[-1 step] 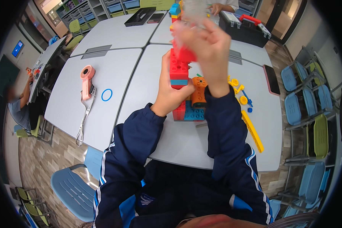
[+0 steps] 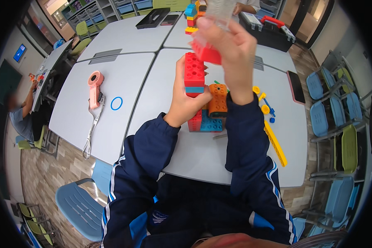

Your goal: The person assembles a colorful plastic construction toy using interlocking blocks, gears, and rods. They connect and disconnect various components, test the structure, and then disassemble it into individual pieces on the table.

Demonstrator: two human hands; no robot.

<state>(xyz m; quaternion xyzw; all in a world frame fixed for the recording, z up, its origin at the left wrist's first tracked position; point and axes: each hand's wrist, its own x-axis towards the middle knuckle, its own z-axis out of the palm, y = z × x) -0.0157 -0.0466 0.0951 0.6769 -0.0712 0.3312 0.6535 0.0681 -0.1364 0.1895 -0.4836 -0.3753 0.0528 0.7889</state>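
Observation:
My left hand (image 2: 182, 105) is wrapped round a tower of toy building bricks (image 2: 194, 74), red with a blue layer below the top. Above and right of the tower's top, my right hand (image 2: 240, 49) grips a red brick piece (image 2: 207, 53) joined to a clear, ribbed piece (image 2: 220, 11); both are blurred. A gap shows between that red piece and the tower. Beside the tower, an orange studded block (image 2: 217, 100) stands over a blue studded base (image 2: 212, 125). The right forearm covers part of the table next to it.
Yellow and blue toy parts (image 2: 265, 109) and a long yellow beam (image 2: 275, 144) lie on the right, near a phone (image 2: 295, 87). A pink handheld fan (image 2: 94, 91) and blue ring (image 2: 116, 103) lie left. A black case (image 2: 265, 36) and another person's hand (image 2: 238, 8) are at the back.
My right hand has moved slightly up and to the right with the red piece, which now stands apart from the tower's top. My left hand has stayed in place.

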